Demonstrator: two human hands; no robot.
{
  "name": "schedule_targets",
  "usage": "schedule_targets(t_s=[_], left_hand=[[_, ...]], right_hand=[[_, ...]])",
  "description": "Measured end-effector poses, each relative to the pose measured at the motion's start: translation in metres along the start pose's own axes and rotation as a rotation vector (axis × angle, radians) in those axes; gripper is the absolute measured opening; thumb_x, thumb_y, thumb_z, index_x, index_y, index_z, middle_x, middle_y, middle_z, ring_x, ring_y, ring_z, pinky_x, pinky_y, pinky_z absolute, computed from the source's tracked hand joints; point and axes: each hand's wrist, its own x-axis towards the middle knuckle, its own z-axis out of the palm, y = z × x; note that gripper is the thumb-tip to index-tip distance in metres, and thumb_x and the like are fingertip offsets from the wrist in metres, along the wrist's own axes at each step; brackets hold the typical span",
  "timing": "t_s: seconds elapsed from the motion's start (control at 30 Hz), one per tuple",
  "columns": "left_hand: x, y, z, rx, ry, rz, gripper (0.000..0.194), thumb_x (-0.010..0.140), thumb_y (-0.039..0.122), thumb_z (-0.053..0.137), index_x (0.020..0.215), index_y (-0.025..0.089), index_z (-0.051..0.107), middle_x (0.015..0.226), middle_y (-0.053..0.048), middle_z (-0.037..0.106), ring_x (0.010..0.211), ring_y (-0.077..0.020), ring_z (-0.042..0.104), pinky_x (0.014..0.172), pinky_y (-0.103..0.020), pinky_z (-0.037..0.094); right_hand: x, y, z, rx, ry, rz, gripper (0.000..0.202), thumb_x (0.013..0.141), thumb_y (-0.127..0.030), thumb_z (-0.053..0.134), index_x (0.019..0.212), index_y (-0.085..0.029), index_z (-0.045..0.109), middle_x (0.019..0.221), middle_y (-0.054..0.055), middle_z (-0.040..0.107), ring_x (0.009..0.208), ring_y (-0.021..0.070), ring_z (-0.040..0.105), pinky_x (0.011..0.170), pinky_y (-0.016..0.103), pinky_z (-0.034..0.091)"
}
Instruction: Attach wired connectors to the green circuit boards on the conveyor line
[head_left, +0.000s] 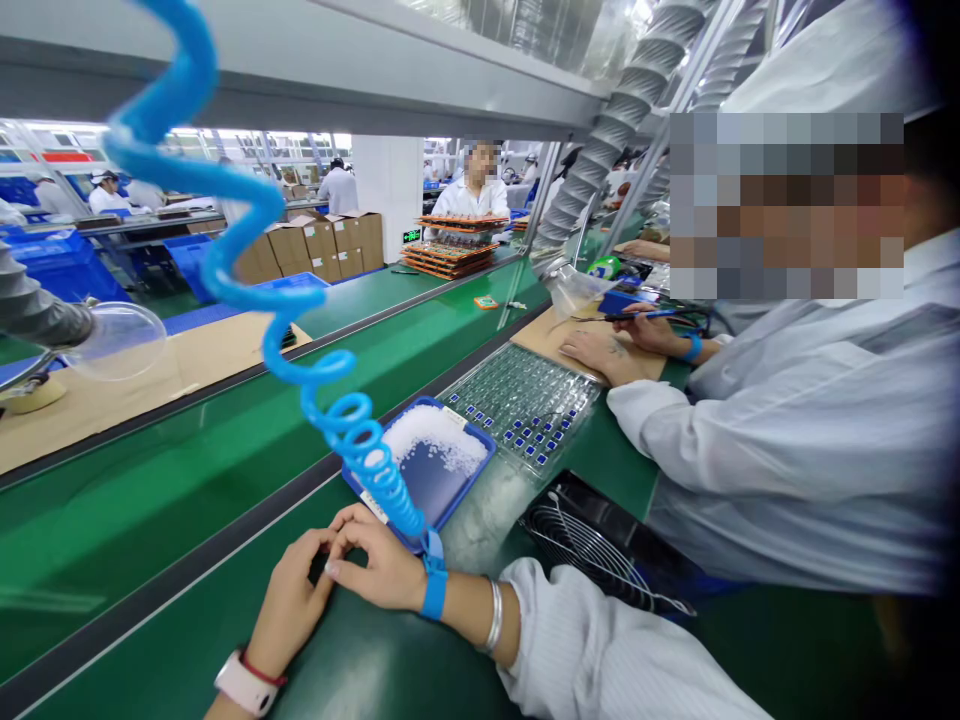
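Observation:
My left hand (294,590), with a pale watch at its wrist, rests at the front of the green bench (360,665). My right hand (377,562) wears a blue wrist strap (435,588) and a silver bangle. The fingertips of both hands meet, curled together; anything between them is hidden or too small to make out. Just beyond my right hand sits a blue tray (431,480) with many small white pieces in it. A coiled blue cord (300,375) hangs in front, down to the strap.
A clear tray (517,405) with small blue parts lies past the blue tray. At the right are a black fan (592,540) and a co-worker's sleeve (720,440) and hands. Stacked orange-edged boards (450,260) stand farther back, across the green conveyor (187,480).

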Motion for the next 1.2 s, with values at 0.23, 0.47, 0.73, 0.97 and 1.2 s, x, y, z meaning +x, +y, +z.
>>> schedule_targets(t_s=[0.23,0.47,0.73,0.97,1.2], left_hand=[[-0.002,-0.005,0.004,-0.01,-0.018,-0.029,0.024,0.081,0.035,0.05,0.097,0.021,0.062,0.098,-0.008,0.068,0.09,-0.0238,0.063,0.078,-0.039,0.053],[0.0,-0.001,0.001,-0.021,-0.022,-0.041,0.024,0.08,0.035,0.049,0.094,0.02,0.062,0.094,-0.008,0.068,0.086,-0.023,0.064,0.076,-0.037,0.053],[0.001,0.001,-0.001,-0.045,-0.024,-0.053,0.023,0.079,0.033,0.051,0.094,0.021,0.063,0.095,-0.007,0.069,0.088,-0.0228,0.064,0.078,-0.037,0.052],[0.001,0.003,-0.001,-0.053,-0.009,-0.083,0.021,0.078,0.032,0.053,0.092,0.021,0.064,0.095,-0.007,0.068,0.087,-0.0225,0.063,0.077,-0.038,0.051],[0.002,0.006,-0.001,-0.054,0.015,-0.088,0.018,0.076,0.03,0.054,0.089,0.02,0.064,0.09,-0.006,0.068,0.082,-0.0222,0.063,0.074,-0.037,0.052]], right_hand=[[0.0,-0.003,-0.001,0.007,-0.008,0.011,0.009,0.073,-0.018,0.06,0.069,-0.016,0.052,0.098,0.004,0.046,0.094,0.0138,0.051,0.088,0.032,0.045],[0.001,-0.003,0.0,0.005,-0.015,0.011,0.01,0.073,-0.018,0.06,0.07,-0.016,0.051,0.099,0.004,0.046,0.094,0.0133,0.051,0.09,0.032,0.044],[0.001,-0.004,0.0,-0.023,-0.011,0.011,0.009,0.072,-0.016,0.061,0.069,-0.016,0.053,0.097,0.004,0.046,0.092,0.013,0.051,0.086,0.03,0.046],[0.001,-0.005,-0.002,-0.047,-0.017,-0.022,0.008,0.074,-0.014,0.06,0.071,-0.016,0.053,0.097,0.004,0.047,0.093,0.0138,0.051,0.087,0.031,0.044],[0.0,0.0,-0.002,-0.065,-0.005,-0.052,0.008,0.073,-0.012,0.062,0.072,-0.015,0.054,0.097,0.004,0.048,0.093,0.0136,0.052,0.087,0.03,0.043]])
